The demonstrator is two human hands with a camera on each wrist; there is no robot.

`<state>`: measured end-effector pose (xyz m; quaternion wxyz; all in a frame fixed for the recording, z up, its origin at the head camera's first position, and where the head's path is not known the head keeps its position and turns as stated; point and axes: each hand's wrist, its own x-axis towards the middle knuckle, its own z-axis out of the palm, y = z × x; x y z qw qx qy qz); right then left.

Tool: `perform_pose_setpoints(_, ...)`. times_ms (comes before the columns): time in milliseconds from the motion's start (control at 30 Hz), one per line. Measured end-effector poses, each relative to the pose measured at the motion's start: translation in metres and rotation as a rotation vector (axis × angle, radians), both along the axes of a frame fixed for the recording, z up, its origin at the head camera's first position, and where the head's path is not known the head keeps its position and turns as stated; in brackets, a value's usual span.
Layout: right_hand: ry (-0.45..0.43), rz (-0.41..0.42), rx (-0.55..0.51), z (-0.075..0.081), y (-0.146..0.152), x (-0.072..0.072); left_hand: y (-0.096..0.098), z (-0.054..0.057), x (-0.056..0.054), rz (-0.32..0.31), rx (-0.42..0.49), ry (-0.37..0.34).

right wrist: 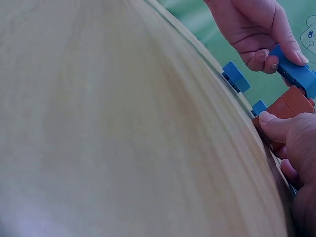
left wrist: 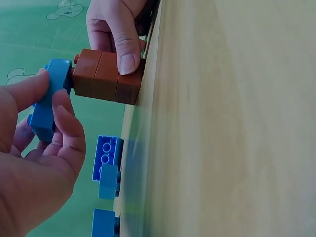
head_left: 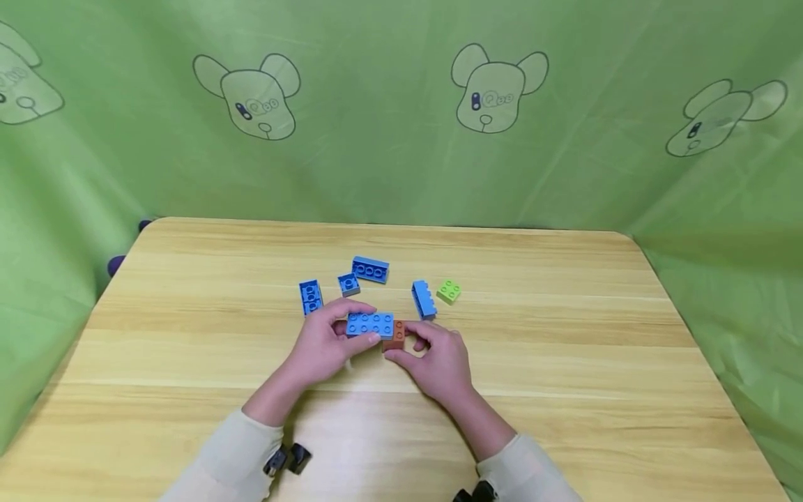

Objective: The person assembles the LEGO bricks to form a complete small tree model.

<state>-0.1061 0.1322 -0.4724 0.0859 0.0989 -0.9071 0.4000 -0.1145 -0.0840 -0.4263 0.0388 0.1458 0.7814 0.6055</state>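
Note:
Between thumb and fingers, my left hand (head_left: 321,346) holds a long blue toy brick (head_left: 369,325), its studs facing up. That brick sits over the top of a brown stack (left wrist: 102,75) of three toy bricks, overlapping part of its studs in the head view and tilted against it in the left wrist view. My right hand (head_left: 442,359) grips the stack low down, its thumb on the near side. The stack stands upright at the table surface. In the right wrist view, the blue brick (right wrist: 296,74) reaches out past the brown one toward my left hand.
On the wooden table (head_left: 564,362), beyond my hands, lie a blue brick (head_left: 310,295), a small blue brick (head_left: 348,284) and another long blue brick (head_left: 370,269), undersides showing. To the right are a blue brick (head_left: 424,300) on its side and a lime green brick (head_left: 448,291). Green curtain (head_left: 376,174) hangs behind.

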Motion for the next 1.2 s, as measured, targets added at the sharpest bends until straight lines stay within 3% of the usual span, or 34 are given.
perform_pose_setpoints(133,-0.005,-0.007,0.011,0.0,0.0,0.0,0.003,-0.001,-0.002,0.007,-0.074,0.117)
perform_pose_setpoints(233,-0.013,-0.011,0.017,0.0,-0.001,-0.001,0.005,-0.002,-0.002,0.014,-0.113,0.151)
perform_pose_setpoints(467,-0.022,-0.011,0.024,0.001,-0.001,0.0,0.006,-0.001,-0.005,0.016,-0.171,0.149)
perform_pose_setpoints(767,0.004,-0.008,0.026,0.002,-0.002,0.0,0.006,0.006,-0.008,-0.031,-0.216,0.141)
perform_pose_setpoints(1067,0.015,-0.005,0.038,0.002,0.0,-0.001,0.007,0.001,-0.015,-0.05,-0.229,0.129)
perform_pose_setpoints(1200,-0.022,0.043,-0.01,0.004,0.004,-0.001,0.006,0.0,-0.015,-0.047,-0.232,0.128)
